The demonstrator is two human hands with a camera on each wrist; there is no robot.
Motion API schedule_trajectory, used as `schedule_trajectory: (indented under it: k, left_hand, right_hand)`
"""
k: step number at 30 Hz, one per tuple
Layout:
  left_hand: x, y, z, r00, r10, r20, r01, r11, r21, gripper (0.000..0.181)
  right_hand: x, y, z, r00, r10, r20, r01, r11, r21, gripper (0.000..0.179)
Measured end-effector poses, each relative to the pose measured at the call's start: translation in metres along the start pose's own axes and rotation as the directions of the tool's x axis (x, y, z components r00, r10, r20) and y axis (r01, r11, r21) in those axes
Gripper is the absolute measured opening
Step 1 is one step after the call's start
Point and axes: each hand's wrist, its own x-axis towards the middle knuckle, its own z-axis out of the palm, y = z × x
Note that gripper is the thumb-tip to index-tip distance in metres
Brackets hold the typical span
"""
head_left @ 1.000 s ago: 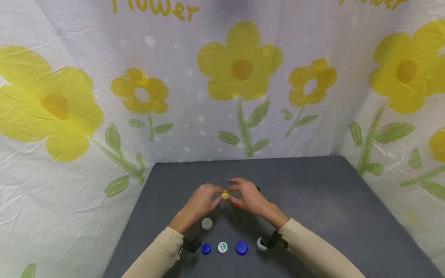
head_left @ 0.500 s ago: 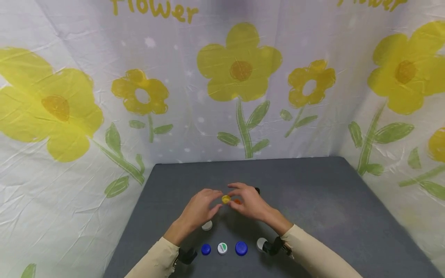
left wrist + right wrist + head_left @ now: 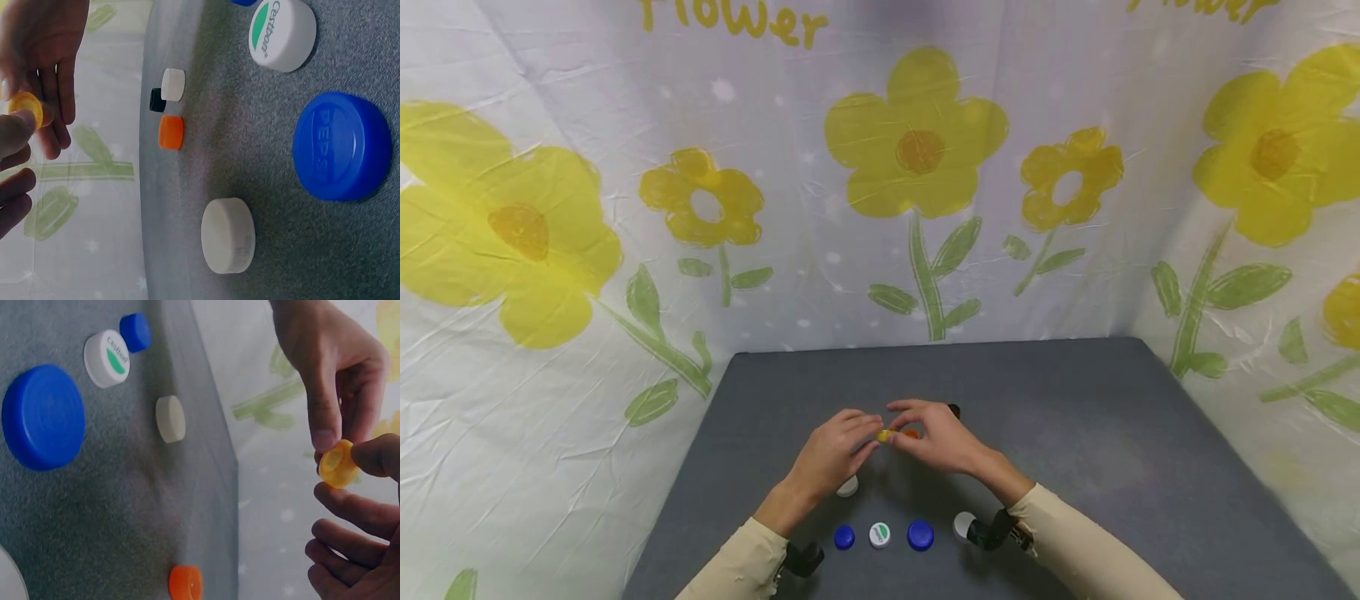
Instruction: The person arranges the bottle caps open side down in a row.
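In the head view a small yellow bottle cap [image 3: 883, 436] is held up between both hands above the table. My left hand [image 3: 831, 454] pinches its left side, with thumb and fingertips around it. From the other side my right hand [image 3: 942, 437] holds the cap between thumb and index finger. The right wrist view shows the hollow face of the yellow cap [image 3: 338, 464] with fingertips of both hands on it. Just behind the right fingers lies an orange cap [image 3: 912, 433]. A black cap [image 3: 954, 411] is partly hidden by the right hand.
Nearer the front of the dark table [image 3: 1037, 392] lie a small blue cap [image 3: 844, 537], a white cap with green print [image 3: 880, 535], a larger blue cap [image 3: 921, 536] and a white cap [image 3: 964, 525]. An off-white cap [image 3: 847, 487] sits by the left wrist. Behind hangs a flower-printed cloth [image 3: 805, 283].
Both hands have come slightly nearer with the yellow cap. The left fingers parted from it half a second ago and now touch it again; the cap has turned and shifted a little left.
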Motion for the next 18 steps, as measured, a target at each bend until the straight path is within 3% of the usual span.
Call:
schedule_trajectory:
  k: [5, 11, 15, 18]
  left_hand:
    - [0.001, 0.000, 0.001, 0.999, 0.007, -0.032, -0.009, 0.998, -0.065, 0.029]
    - [0.004, 0.002, -0.002, 0.992, -0.129, -0.016, 0.123, 0.973, -0.194, 0.024]
    - [0.007, 0.004, -0.007, 0.964, -0.265, 0.026, 0.261, 0.924, -0.279, 0.017]
    - [0.007, 0.004, -0.010, 0.925, -0.369, 0.090, 0.376, 0.856, -0.354, 0.015]
  right_hand:
    - [-0.001, 0.000, -0.001, 1.000, 0.021, 0.014, -0.022, 0.997, 0.068, 0.025]
    - [-0.002, 0.000, -0.004, 0.999, 0.007, -0.048, -0.004, 0.998, 0.055, 0.021]
    - [-0.001, 0.000, -0.006, 0.990, -0.080, -0.119, 0.078, 0.997, -0.025, 0.021]
    - [0.000, 0.000, -0.006, 0.972, -0.178, -0.154, 0.166, 0.982, -0.086, 0.025]
